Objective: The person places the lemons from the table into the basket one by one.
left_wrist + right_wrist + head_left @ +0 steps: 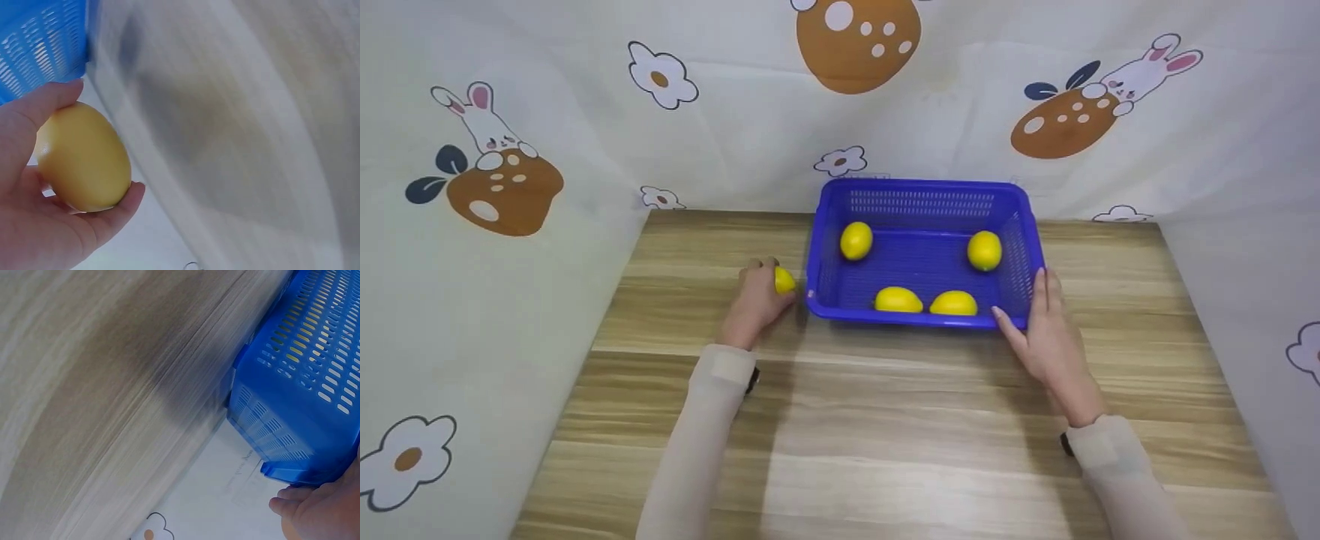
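In the head view, my left hand (757, 298) is just left of the blue plastic basket (922, 321), low over the wooden table. It grips a yellow lemon (87, 160) between thumb and fingers, as the left wrist view shows up close. My right hand (1051, 337) lies against the basket's front right corner, thumb over the front rim and straight fingers along the right side. Inside the basket are several lemons: one at the back left (856, 241), another at the right (984, 250), and two along the front wall (898, 300).
The basket stands at the back of the wood-grain table (885, 420). A pale cloth with rabbit and flower prints (735, 135) hangs behind the table and along both sides. In the right wrist view, slotted walls (315, 422) of the basket show close by.
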`<state>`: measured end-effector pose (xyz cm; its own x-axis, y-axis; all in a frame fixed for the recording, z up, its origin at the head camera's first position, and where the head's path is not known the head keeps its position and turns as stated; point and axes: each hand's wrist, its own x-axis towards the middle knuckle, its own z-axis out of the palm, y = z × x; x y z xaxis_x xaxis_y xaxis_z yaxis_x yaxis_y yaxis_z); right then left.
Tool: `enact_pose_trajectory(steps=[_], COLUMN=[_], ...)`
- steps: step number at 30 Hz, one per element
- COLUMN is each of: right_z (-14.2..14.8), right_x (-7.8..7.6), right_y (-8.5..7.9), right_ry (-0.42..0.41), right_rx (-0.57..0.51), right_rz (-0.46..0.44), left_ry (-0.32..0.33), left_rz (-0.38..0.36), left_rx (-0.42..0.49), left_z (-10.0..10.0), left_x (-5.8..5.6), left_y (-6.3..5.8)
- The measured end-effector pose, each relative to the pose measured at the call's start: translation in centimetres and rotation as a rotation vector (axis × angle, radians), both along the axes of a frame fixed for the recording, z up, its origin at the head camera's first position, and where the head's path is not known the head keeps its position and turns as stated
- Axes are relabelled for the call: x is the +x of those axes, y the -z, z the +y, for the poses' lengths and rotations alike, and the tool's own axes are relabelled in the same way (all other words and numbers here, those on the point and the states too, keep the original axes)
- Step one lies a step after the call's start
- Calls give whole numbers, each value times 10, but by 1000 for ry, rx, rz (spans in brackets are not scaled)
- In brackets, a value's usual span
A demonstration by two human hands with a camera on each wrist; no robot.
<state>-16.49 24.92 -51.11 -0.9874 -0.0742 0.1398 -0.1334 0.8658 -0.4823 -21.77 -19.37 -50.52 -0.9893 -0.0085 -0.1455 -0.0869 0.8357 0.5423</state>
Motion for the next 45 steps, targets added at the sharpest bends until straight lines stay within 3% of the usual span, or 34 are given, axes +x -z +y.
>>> enact_pose_trajectory(steps=[7,14,33,45], right_z=[0,1,1,0], right_x=[0,1,0,0], right_y=[0,1,0,0], right_ry=[-3,-16,-13,-9], right_rx=[11,11,-2,2], right_rz=[-1,21,-9,2], left_ry=[13,6,6,21], left_rz=[-1,66,64,164], left_rx=[-10,-21,53,123], left_z=[3,4,1,7], left_x=[3,10,17,16], left_y=[-16,-27,-41,-49])
